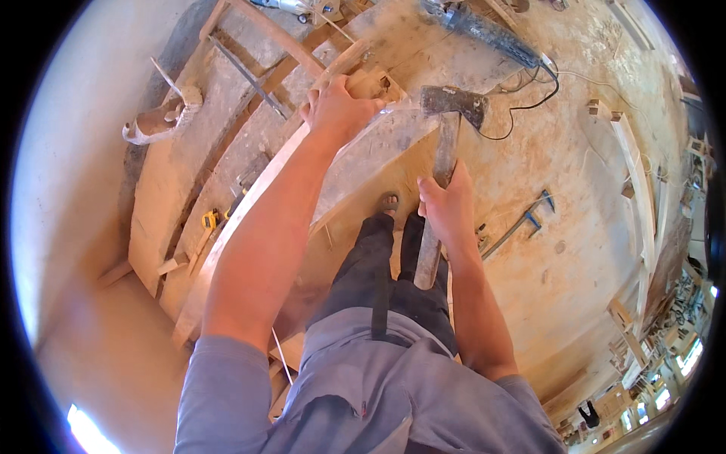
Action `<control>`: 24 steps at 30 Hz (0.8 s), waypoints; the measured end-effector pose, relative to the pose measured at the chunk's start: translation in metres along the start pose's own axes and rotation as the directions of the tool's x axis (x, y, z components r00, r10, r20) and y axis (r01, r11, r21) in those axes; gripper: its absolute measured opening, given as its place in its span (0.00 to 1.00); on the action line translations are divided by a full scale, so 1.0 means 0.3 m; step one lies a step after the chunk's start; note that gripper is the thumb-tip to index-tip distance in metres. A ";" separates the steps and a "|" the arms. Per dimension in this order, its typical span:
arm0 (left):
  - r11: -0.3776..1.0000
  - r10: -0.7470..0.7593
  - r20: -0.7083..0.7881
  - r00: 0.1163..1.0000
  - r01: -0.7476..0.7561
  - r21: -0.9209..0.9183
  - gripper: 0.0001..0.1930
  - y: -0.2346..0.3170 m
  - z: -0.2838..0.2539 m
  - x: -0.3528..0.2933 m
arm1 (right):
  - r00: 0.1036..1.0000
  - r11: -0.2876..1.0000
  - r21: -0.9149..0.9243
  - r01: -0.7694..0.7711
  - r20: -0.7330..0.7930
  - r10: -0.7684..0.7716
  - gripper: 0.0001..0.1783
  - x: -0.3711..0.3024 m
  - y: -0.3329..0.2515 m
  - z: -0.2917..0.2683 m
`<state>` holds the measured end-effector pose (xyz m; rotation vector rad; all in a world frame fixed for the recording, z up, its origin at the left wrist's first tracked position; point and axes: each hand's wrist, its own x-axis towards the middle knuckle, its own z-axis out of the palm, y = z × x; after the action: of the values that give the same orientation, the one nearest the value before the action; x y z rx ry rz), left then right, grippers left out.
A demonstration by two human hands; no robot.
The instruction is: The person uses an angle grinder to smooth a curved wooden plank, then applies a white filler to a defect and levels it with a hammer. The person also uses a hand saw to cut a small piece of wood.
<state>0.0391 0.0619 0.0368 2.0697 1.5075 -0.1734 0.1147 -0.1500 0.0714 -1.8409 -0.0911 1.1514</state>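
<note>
My right hand (450, 204) is closed around the worn wooden handle of a hatchet (446, 144). Its dark metal head is up, with the flared blade turned right and the blunt back turned left. My left hand (340, 110) grips the far end of a long pale wooden beam (249, 189), fingers curled over it and thumb stretched to the right. Between that thumb and the hatchet's back is a pale, blurred piece (401, 104); what it is I cannot make out. A small wooden block (370, 82) sits just beyond my left hand.
Left of the beam lie a yellow tape measure (209, 219), a curved wooden piece (162, 121) and a dark metal bar (246, 74). A corded power tool (491, 36) rests on the floor beyond. At right are a blue-ended clamp (522, 223) and long timbers (635, 181).
</note>
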 end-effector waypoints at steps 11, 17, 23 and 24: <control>0.962 0.220 -0.512 0.830 -0.271 -0.026 0.59 -0.074 0.130 -0.237 | 0.947 0.937 -0.231 0.263 -0.123 -0.296 0.12 -0.013 0.091 -0.076; 0.953 0.188 -0.471 0.862 -0.276 -0.126 0.53 -0.074 0.103 -0.263 | 0.952 0.958 -0.148 0.244 -0.151 -0.266 0.11 -0.048 0.102 -0.129; 0.993 -0.030 -0.178 0.984 0.009 -0.121 0.57 -0.016 -0.025 -0.100 | 0.978 0.947 0.249 0.205 -0.083 -0.190 0.09 0.024 0.149 0.025; 0.995 -0.075 -0.111 0.991 0.067 -0.079 0.59 -0.002 -0.025 -0.083 | 0.981 0.936 0.295 0.192 -0.089 -0.173 0.09 0.024 0.137 0.059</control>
<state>0.0280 0.0451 0.0532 1.9979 1.6316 -0.0253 0.0900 -0.1580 0.0344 -1.5589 -0.0455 0.9222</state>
